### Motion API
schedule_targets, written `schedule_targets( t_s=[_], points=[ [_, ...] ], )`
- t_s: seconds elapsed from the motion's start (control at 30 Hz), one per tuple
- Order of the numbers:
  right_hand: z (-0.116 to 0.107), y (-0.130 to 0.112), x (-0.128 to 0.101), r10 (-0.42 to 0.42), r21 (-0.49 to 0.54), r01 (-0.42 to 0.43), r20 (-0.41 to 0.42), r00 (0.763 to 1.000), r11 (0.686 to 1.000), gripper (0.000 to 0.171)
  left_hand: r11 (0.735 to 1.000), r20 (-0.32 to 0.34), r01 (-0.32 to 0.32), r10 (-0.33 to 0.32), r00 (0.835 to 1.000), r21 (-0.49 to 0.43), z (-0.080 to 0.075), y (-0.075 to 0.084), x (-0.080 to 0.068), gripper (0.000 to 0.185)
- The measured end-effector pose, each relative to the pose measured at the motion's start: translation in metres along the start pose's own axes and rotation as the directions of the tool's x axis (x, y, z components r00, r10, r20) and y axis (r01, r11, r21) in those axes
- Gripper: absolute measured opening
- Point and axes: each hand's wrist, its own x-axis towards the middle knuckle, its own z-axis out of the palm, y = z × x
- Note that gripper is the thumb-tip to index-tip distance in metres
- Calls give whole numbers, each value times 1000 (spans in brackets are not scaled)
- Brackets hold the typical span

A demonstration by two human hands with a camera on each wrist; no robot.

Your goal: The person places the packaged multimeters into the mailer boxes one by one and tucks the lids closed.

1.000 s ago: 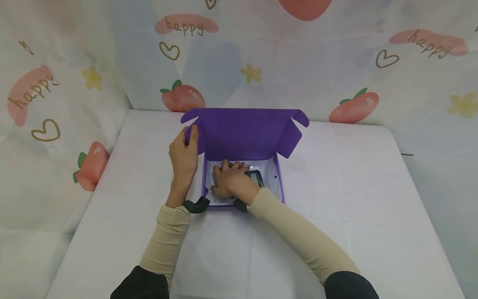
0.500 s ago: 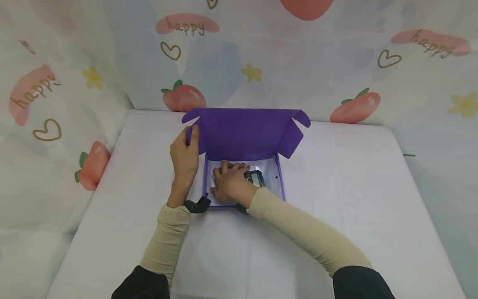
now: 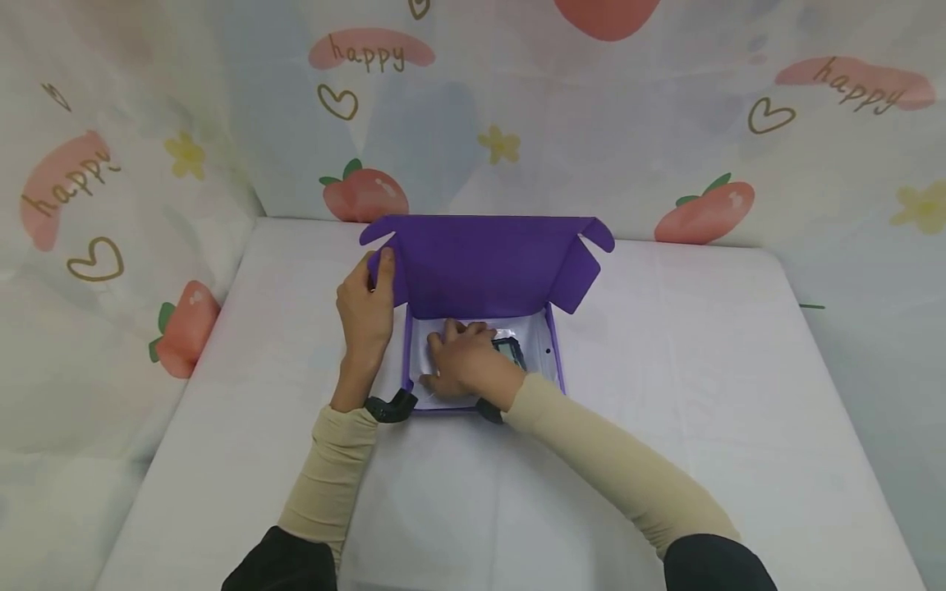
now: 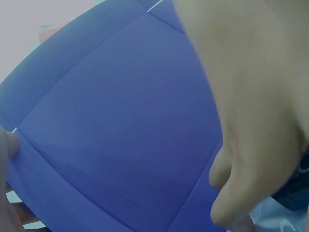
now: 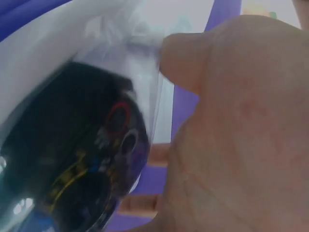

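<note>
head view: purple box (image 3: pixel 480 271) is stood open on the table (image 3: pixel 665 427), lid upright. Its side flap is pinched by the left hand (image 3: pixel 365 308), thumb on the flap's inner face. The right hand (image 3: pixel 466 365) is laid inside the tray, fingers curled over a bagged black device (image 3: pixel 510 351) at its far-right side.
left wrist view: purple lid panel (image 4: pixel 111 130) is seen filling the frame just ahead of the left hand (image 4: pixel 256 106); thumb tip is pressed at its edge.
right wrist view: the clear bag (image 5: pixel 120 29) is bunched against the right hand (image 5: pixel 236 140), the device (image 5: pixel 82 159) just left of the palm.
risk: the lid could be dropped onto the right wrist if the flap pinch is slackened; the slick bag could be slid off the device.
</note>
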Motion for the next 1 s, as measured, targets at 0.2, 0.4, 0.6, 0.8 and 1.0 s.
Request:
schedule_targets(
  t_s=[0.2,0.4,0.6,0.8,1.0],
  points=[
    [10,16,-17,-66,97,78,-124,990,992,78,1000,3,7,-7,1000,-1,0,0,0,50],
    [26,23,-32,9,169,24,-192,981,985,77,1000,-3,12,-12,1000,0,0,-1,0,49],
    [36,21,-49,209,352,-116,-240,948,929,79,1000,-7,14,-14,1000,-10,0,0,0,48],
    [42,19,-56,343,489,-189,-248,906,851,83,1000,2,10,-10,1000,-20,-1,0,0,50],
    [45,20,-53,361,520,-203,-222,906,830,82,1000,2,0,0,1000,-31,0,0,0,50]
  ],
)
